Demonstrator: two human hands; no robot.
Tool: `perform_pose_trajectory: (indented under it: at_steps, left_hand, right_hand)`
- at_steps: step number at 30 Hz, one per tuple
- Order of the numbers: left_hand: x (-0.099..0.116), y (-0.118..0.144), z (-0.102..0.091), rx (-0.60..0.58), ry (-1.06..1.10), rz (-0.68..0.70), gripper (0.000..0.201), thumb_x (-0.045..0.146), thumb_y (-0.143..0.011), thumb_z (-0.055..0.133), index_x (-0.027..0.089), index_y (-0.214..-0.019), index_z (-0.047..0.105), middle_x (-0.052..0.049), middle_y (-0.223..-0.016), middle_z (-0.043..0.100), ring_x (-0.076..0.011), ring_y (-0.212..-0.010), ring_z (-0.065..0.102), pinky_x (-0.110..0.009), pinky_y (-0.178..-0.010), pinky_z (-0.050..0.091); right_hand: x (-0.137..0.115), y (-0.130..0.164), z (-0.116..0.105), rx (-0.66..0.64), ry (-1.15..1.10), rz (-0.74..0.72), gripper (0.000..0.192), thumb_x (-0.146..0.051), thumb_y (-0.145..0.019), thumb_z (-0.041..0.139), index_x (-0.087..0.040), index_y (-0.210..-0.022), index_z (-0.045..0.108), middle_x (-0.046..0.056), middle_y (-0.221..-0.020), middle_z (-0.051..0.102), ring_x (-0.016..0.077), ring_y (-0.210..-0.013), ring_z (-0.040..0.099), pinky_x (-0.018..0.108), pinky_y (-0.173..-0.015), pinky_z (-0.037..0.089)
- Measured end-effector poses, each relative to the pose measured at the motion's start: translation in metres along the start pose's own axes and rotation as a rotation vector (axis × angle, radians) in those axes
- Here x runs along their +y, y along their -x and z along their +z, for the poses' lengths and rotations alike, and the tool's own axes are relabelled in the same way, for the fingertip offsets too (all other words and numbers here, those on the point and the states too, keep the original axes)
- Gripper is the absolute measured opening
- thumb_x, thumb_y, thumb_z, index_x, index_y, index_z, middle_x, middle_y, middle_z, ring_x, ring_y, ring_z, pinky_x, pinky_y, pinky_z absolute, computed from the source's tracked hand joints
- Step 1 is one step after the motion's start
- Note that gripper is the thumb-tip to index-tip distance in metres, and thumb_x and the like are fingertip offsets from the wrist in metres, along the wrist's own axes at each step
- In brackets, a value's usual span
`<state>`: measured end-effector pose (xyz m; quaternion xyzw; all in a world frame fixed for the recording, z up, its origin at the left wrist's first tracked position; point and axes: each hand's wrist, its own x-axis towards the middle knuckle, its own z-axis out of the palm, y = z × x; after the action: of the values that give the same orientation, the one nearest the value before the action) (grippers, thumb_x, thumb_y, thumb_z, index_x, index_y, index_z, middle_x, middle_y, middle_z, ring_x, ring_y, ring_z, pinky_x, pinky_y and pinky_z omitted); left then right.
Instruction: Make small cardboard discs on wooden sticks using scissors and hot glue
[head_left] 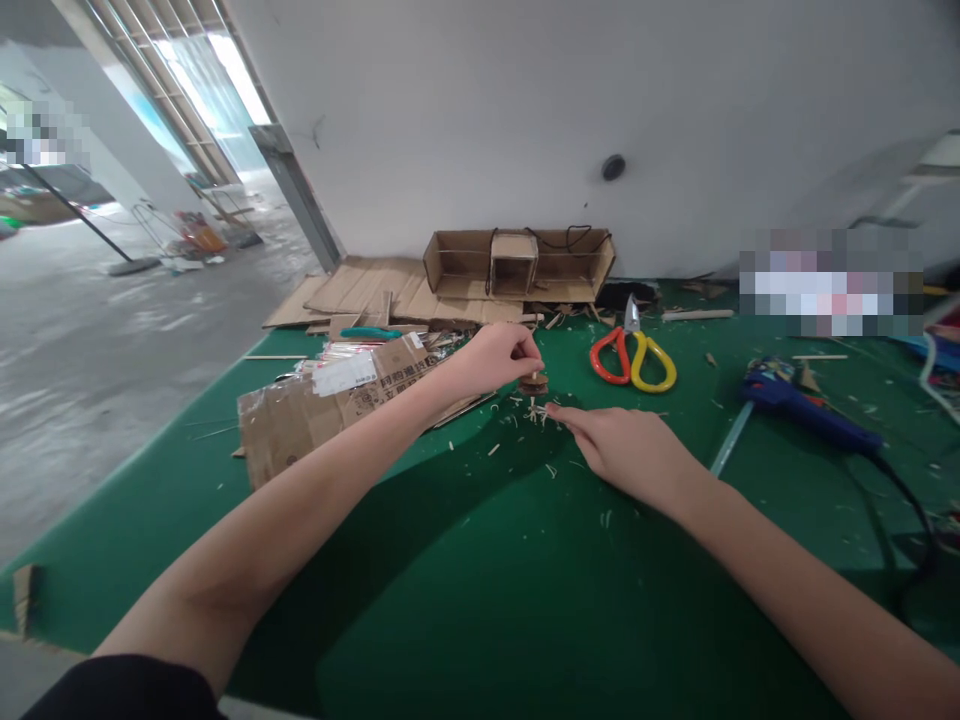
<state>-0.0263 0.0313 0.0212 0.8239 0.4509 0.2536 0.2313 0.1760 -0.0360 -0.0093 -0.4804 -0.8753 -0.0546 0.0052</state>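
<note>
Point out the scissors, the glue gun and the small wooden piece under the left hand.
scissors (pixel 632 358): head view, where the red and yellow handles meet.
glue gun (pixel 806 412): head view, middle of the blue body.
small wooden piece (pixel 533 383): head view, its round disc, below the left hand's fingers.

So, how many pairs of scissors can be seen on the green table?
1. The scissors, with one red and one yellow handle, lie on the green table just beyond the right hand. More could be hidden under the cardboard pile.
</note>
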Motion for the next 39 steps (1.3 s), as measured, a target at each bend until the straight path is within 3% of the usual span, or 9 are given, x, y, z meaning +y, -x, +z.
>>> perform_pose_trajectory:
  at_steps: [8,15,22,33,39]
  left_hand:
    - [0.0,-0.002,0.004,0.012,0.021,0.006,0.011,0.027,-0.077,0.056,0.018,-0.074,0.062,-0.003,-0.079,0.068,-0.0123,-0.068,0.061,-0.026,-0.057,0.047]
    - [-0.003,-0.004,0.004,-0.008,0.039,-0.025,0.015,0.03,-0.078,0.056,0.017,-0.079,0.063,-0.005,-0.08,0.069,-0.0126,-0.07,0.061,-0.026,-0.06,0.048]
    - [-0.006,-0.006,0.004,-0.017,0.032,-0.003,0.016,0.028,-0.078,0.056,0.015,-0.079,0.065,-0.006,-0.081,0.069,-0.0123,-0.071,0.061,-0.026,-0.064,0.048]
    - [0.001,-0.002,0.001,-0.031,0.037,0.024,0.016,0.026,-0.078,0.055,0.014,-0.081,0.065,-0.006,-0.081,0.069,-0.0113,-0.069,0.061,-0.024,-0.061,0.047]
    - [0.001,-0.003,0.001,-0.016,0.033,0.029,0.014,0.022,-0.076,0.056,0.014,-0.08,0.066,-0.005,-0.079,0.07,-0.0115,-0.07,0.062,-0.023,-0.062,0.048]
  right_hand:
    - [-0.002,0.006,-0.002,-0.013,0.029,0.004,0.045,-0.022,-0.089,0.034,-0.029,-0.13,0.05,0.003,-0.068,0.068,0.0154,-0.051,0.058,0.024,-0.044,0.023]
    - [0.003,0.012,-0.005,0.017,0.029,0.02,0.043,-0.022,-0.09,0.033,-0.034,-0.127,0.052,0.0,-0.073,0.069,0.0145,-0.055,0.058,0.025,-0.045,0.02]
    - [0.01,0.004,0.003,0.116,0.116,-0.066,0.047,-0.022,-0.089,0.036,-0.032,-0.135,0.044,0.0,-0.074,0.065,0.0138,-0.056,0.056,0.026,-0.044,0.014]
    - [0.008,0.001,0.007,0.073,0.034,-0.065,0.043,-0.024,-0.09,0.036,-0.034,-0.128,0.051,-0.002,-0.077,0.069,0.0129,-0.056,0.055,0.026,-0.046,0.014]
    - [0.011,0.002,0.011,0.165,0.19,-0.099,0.048,-0.021,-0.087,0.039,-0.032,-0.133,0.047,0.0,-0.074,0.065,0.0118,-0.053,0.052,0.027,-0.044,0.011]
